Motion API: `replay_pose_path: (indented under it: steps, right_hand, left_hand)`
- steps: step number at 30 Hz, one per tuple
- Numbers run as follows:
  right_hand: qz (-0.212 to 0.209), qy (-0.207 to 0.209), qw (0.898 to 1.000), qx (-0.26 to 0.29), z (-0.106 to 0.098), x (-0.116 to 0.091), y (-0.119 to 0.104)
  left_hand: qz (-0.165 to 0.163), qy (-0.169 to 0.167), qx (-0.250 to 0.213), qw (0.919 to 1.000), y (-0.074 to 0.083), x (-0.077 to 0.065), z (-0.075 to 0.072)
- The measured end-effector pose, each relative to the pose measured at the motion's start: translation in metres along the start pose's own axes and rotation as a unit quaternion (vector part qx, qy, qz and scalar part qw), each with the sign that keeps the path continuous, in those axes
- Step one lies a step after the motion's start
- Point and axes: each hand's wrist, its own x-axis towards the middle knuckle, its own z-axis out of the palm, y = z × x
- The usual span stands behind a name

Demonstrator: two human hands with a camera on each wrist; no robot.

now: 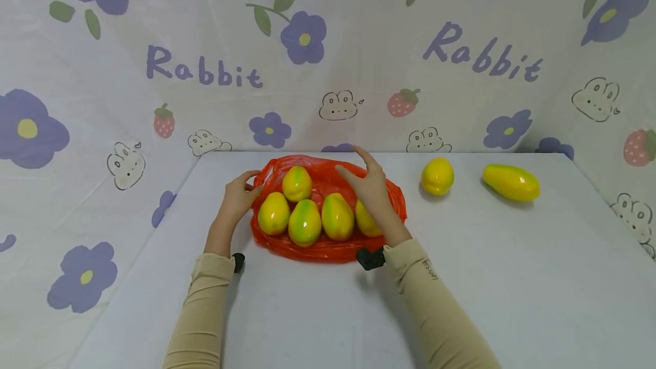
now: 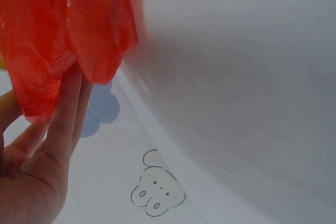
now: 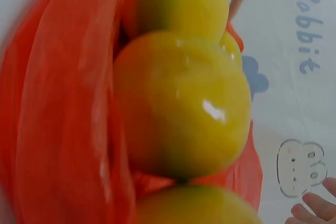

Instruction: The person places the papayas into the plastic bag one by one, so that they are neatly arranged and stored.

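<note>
A red plastic bag [image 1: 318, 252] lies spread with its mouth facing up, and several glossy yellow-green papayas [image 1: 304, 222] rest in it. At the bag's left rim is my left hand [image 1: 237, 198]; in the left wrist view the red film [image 2: 100, 30] hangs between its thumb and fingers and hides the fingertips. My right hand [image 1: 371, 187] hovers over the bag's right part, thumb and fingers spread, holding nothing. It partly covers the rightmost papaya [image 1: 365, 222]. The right wrist view shows a papaya [image 3: 184, 106] up close and the fingers [image 3: 317, 203] at the lower right corner.
Two more papayas lie on the white table [image 1: 307, 312] to the right of the bag: a rounder-looking one [image 1: 438, 176] and a long one [image 1: 511, 182] on its side. A cloth [image 1: 359, 44] printed with flowers and rabbits hangs behind the table.
</note>
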Motion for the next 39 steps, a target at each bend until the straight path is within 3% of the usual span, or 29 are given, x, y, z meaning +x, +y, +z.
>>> replay_pose_path:
  steps: [26, 31, 39]
  right_hand:
    - [0.005, 0.049, 0.998, -0.024, -0.060, 0.010, 0.048]
    - [0.015, 0.075, 0.996, -0.044, -0.072, 0.010, 0.052]
    - [-0.005, 0.110, 0.991, -0.080, -0.091, 0.015, 0.066]
  left_hand:
    - [-0.001, 0.004, -0.002, 1.0000, 0.001, -0.001, 0.001]
    - [0.004, 0.005, 0.002, 1.0000, 0.000, 0.000, 0.001]
    - [-0.005, 0.001, -0.005, 1.0000, -0.001, 0.000, 0.002]
